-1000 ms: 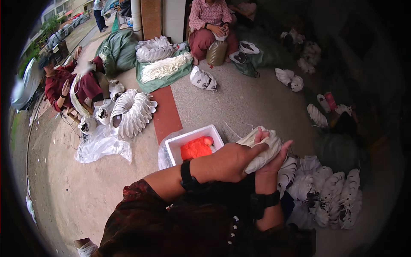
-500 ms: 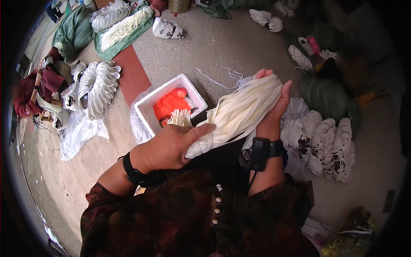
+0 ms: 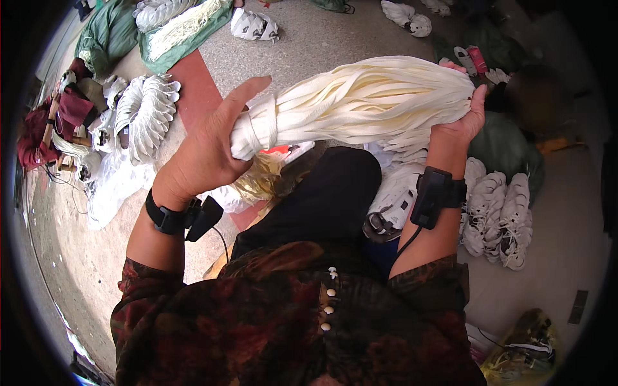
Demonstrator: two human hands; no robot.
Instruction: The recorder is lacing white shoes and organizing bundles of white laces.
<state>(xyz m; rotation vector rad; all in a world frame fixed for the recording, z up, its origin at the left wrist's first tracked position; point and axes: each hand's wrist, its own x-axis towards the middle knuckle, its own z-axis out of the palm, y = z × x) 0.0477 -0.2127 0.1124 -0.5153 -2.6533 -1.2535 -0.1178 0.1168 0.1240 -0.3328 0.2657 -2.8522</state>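
A long bundle of flat cream shoelaces (image 3: 367,96) stretches across in front of me, held up between both hands. Near its left end a lace is wound around it as a band. My left hand (image 3: 206,151) cups that banded end, its thumb raised off the bundle and its other fingers mostly hidden behind. At the loose right end, my right hand (image 3: 465,122) supports the laces from below, fingers curled round the far side. Below the bundle, next to my dark-trousered knee, are more yellowish strands (image 3: 261,179). A white shoe (image 3: 391,202) lies left of my right forearm.
Part of a white box (image 3: 299,152) shows behind the bundle. Rows of white shoes stand at the right (image 3: 499,215) and left (image 3: 149,116). At the far left a person in maroon (image 3: 48,128) works. Laces (image 3: 187,32) lie on green sheeting at the back.
Both hands have lifted the bundle upward and spread farther apart, turning it nearly level. My left thumb has come off the band. The box is now mostly covered.
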